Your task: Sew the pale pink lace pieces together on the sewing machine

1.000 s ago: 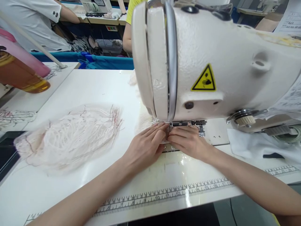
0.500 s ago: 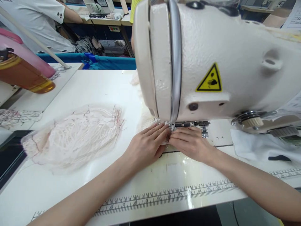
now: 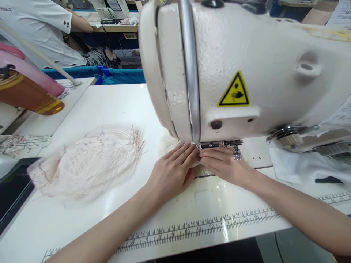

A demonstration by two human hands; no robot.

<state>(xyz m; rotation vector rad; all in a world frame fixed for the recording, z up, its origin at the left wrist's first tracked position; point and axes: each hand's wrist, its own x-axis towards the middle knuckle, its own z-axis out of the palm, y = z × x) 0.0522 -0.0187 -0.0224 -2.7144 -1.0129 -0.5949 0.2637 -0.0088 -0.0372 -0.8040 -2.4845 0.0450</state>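
Note:
A large cream sewing machine [image 3: 246, 65] fills the upper right. Under its head, my left hand [image 3: 172, 171] and my right hand [image 3: 223, 164] lie side by side on the white table [image 3: 109, 106], fingertips meeting at a small piece of white lace [image 3: 197, 148] by the presser foot [image 3: 219, 144]. The fingers of both hands lie flat and pressed together on the lace, holding it down. More lace [image 3: 168, 144] trails away to the left behind the machine head.
A heap of pale pink lace pieces [image 3: 90, 162] lies left of my hands. A printed ruler [image 3: 203, 226] runs along the front edge. An amber bottle [image 3: 27, 95] and pink object lie far left. A person in white [image 3: 41, 25] stands behind. White cloth [image 3: 298, 168] lies right.
Both hands stay on the lace at the presser foot, barely shifted. The view has drifted a little, so the machine head looks closer and further left.

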